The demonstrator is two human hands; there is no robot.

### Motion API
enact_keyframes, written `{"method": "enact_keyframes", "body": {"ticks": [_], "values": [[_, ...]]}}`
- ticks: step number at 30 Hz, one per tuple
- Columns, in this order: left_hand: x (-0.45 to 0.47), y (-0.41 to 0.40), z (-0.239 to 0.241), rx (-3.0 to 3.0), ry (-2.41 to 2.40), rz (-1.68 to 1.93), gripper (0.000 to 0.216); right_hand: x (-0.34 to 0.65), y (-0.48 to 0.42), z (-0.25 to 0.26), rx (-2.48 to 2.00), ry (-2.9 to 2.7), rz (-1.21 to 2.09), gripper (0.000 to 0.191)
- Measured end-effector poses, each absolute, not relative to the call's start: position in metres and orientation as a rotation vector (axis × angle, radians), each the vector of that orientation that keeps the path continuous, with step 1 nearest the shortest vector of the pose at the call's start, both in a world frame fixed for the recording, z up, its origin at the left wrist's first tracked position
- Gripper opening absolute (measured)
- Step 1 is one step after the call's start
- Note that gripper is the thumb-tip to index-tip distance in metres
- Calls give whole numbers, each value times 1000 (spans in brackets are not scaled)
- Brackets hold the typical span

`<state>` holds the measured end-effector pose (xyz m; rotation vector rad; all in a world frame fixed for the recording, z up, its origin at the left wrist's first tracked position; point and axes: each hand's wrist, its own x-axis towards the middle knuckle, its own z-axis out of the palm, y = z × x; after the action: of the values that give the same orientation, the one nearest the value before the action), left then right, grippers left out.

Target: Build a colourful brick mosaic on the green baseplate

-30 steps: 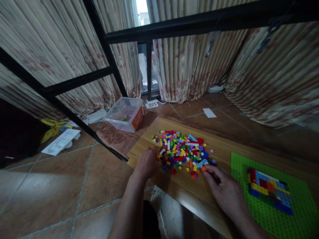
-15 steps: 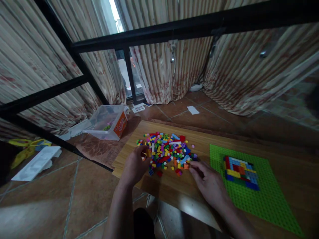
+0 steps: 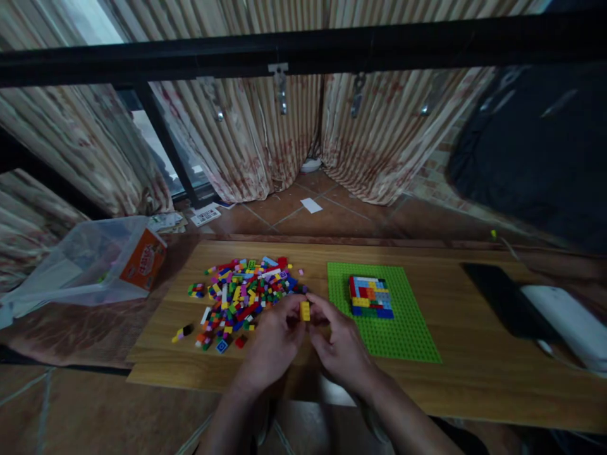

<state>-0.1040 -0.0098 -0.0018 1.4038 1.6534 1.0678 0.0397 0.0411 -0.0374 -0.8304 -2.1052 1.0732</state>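
Just in front of the bench's near edge, a small yellow toy brick [image 3: 305, 310] is held up between my two hands. The fingers of my left hand [image 3: 275, 338] are closed on its left side. My right hand [image 3: 342, 341] is curled in from the other side, index fingertip and thumb at the brick. Whether a second piece sits behind those fingers is hidden. Left of my hands spreads a pile of mixed bricks [image 3: 246, 297]. To the right lies a green baseplate [image 3: 398, 341], bearing a low, many-coloured block of joined bricks [image 3: 371, 297].
The wooden bench [image 3: 474, 379] runs across the view. A dark flat object [image 3: 502, 297] and a white device with a cable [image 3: 564, 316] lie at its right end. A clear plastic box [image 3: 109, 253] stands to the left. Beyond are curtains [image 3: 265, 139] and a black rail [image 3: 303, 54].
My view has swung to the right. My left hand has come away from the pile with a yellow brick, and my right hand has left the pile's edge to meet it.
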Motion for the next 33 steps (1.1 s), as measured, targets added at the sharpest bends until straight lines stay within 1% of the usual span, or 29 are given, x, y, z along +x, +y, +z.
{"method": "enact_keyframes", "body": {"ticks": [2,8,11,24,27,30,33], "values": [[-98,-7,-3,1399,1633,1069,42,47,45,-33,-840,-2116,1086,52],[-81,2,-3,1416,1544,1073,44,69,52,-21,-905,-2042,1158,35],[-69,8,-9,1386,1472,1110,45,82,58,-20,-931,-2028,1168,31],[-25,24,-20,1410,1459,1076,53,120,72,-19,-1117,-2007,1103,28],[-15,27,-24,1434,1453,1065,54,139,80,-23,-1199,-2032,980,30],[-9,29,-25,1453,1490,996,48,167,93,-31,-1291,-2039,829,31],[-4,31,-26,1464,1505,933,43,189,104,-38,-1348,-2041,757,32]]}}
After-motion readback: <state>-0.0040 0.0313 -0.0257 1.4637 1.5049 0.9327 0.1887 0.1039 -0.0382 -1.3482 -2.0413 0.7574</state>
